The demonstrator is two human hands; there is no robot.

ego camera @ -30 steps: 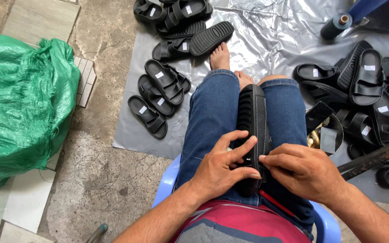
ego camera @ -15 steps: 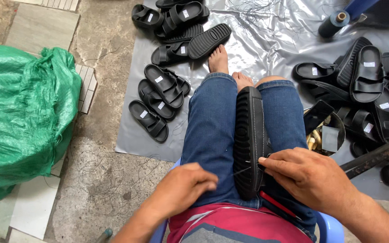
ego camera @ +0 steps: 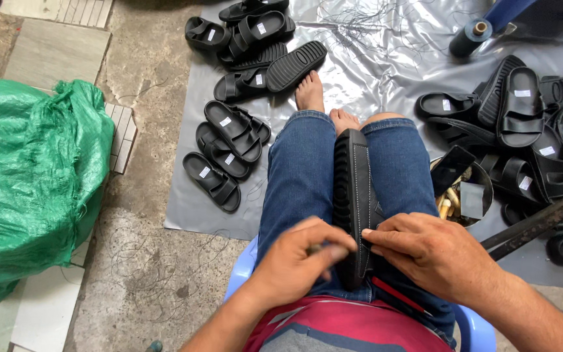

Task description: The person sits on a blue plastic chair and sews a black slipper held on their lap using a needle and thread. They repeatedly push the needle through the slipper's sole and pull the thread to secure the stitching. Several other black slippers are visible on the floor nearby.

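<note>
Left hand (ego camera: 298,261): fingers curled shut, thumb and forefinger pinched on a small dark item too blurred to tell, knuckles touching the left edge of the black sandal (ego camera: 353,195). Right hand (ego camera: 434,254): fingers extended and pressed flat on the sandal's right edge near its lower end, holding it in place. Black sandal: stands on edge between the knees, ridged sole facing left, a stitched line running along its side, lower end at the lap. Jeans (ego camera: 298,169): blue, both legs stretched forward, bare feet (ego camera: 311,91) resting on the grey plastic sheet (ego camera: 399,58) spread over the floor. Blue plastic chair (ego camera: 242,267): seat edge visible under the thighs. Loose black sandals (ego camera: 226,146): a group left of the legs on the sheet. Sandal pile (ego camera: 529,124): heaped right of the legs. Thread spool (ego camera: 470,38): dark, lying near the sheet's far right. Green sack (ego camera: 30,176): bulky, on the concrete floor, well apart to the left.
</note>
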